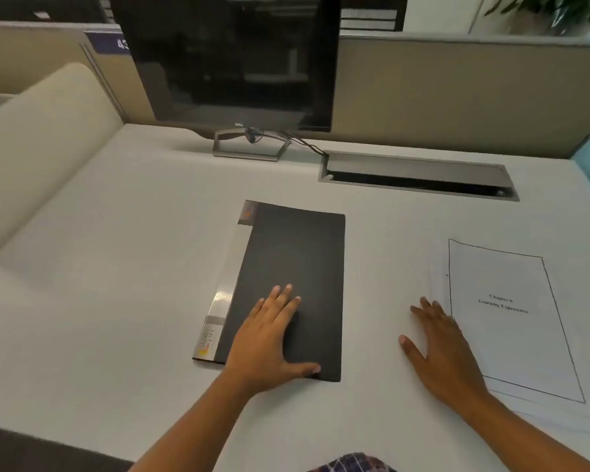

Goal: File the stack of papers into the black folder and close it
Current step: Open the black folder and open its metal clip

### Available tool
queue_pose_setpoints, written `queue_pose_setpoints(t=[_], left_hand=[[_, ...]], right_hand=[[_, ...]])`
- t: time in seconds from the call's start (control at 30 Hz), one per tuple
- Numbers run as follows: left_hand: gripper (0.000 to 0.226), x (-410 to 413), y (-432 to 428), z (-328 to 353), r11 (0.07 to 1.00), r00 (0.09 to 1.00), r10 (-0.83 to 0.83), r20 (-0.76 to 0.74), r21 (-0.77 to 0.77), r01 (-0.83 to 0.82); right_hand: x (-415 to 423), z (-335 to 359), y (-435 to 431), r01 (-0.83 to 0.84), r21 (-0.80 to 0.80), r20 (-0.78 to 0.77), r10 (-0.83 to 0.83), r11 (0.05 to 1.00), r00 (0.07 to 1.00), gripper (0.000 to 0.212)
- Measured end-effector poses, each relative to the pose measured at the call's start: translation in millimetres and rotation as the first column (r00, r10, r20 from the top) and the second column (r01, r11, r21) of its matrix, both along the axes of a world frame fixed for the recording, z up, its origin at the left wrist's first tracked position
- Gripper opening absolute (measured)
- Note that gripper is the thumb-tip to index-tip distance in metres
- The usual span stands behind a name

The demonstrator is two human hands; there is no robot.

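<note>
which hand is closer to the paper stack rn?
Right. The right hand lies flat at the paper stack's left edge, fingers touching it. The left hand rests flat on the closed black folder, farther left.

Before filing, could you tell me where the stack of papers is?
The white stack of papers lies on the desk's right side, right of the closed black folder, beside the right hand.

Soft, even overhead light on the white desk top; faint shadows beneath both hands. Glare streak on the glossy silver spine strip of the black folder. Overall slightly blurry, wide-angle bending around the desk's edges.
</note>
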State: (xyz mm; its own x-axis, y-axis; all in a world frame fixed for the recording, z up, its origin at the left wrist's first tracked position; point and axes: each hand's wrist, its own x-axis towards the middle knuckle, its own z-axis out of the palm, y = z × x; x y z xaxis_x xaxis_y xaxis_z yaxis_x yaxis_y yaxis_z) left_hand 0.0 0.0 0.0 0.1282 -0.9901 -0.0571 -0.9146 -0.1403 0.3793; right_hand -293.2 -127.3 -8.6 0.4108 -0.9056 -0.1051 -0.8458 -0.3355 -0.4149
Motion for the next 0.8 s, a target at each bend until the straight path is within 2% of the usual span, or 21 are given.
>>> queue_pose_setpoints(t=[0.03, 0.23, 0.37, 0.57, 0.63, 0.67, 0.73, 0.8], left_hand=[[0.116, 8.7, 9.7, 3.2, 1.0, 0.999, 0.022, -0.024, -0.012, -0.022], [0.119, 61.2, 58.0, -1.7, 0.989, 0.985, 0.146, 0.09, 0.001, -0.147], [0.114, 65.6, 66.8, -6.1, 0.98, 0.979, 0.192, 0.07, 0.037, -0.195], [0.107, 57.5, 78.5, -0.1, 0.971, 0.971, 0.232, -0.066, -0.047, -0.235], [0.101, 53.9, 81.6, 5.6, 0.96, 0.956, 0.251, -0.15, -0.088, -0.266], [0.094, 52.2, 83.1, 9.2, 0.95, 0.944, 0.263, -0.2, -0.118, -0.289], [0.079, 49.4, 86.2, 17.9, 0.912, 0.904, 0.281, -0.321, -0.202, -0.355], [0.069, 49.2, 90.0, 26.7, 0.845, 0.846, 0.302, -0.438, -0.287, -0.451]], right_hand=[[4.3, 1.3, 3.4, 0.001, 0.009, 0.023, -0.001, 1.0, 1.0, 0.063], [41.4, 3.0, 31.5, -0.04, 0.057, 0.071, 0.036, 0.998, 0.997, 0.066], [60.8, -6.3, 56.4, -0.098, 0.141, 0.087, 0.086, 0.985, 0.992, 0.068], [72.7, -4.7, 62.9, -0.16, 0.083, 0.175, 0.144, 0.984, 0.974, 0.048], [80.2, -3.4, 62.6, -0.207, 0.029, 0.209, 0.196, 0.978, 0.958, 0.061], [84.0, -3.4, 62.8, -0.217, 0.01, 0.195, 0.211, 0.976, 0.958, 0.064], [90.7, -6.1, 64.3, -0.254, -0.027, 0.096, 0.256, 0.967, 0.962, 0.05], [94.4, -11.6, 66.9, -0.267, -0.044, 0.016, 0.268, 0.963, 0.963, 0.045]])
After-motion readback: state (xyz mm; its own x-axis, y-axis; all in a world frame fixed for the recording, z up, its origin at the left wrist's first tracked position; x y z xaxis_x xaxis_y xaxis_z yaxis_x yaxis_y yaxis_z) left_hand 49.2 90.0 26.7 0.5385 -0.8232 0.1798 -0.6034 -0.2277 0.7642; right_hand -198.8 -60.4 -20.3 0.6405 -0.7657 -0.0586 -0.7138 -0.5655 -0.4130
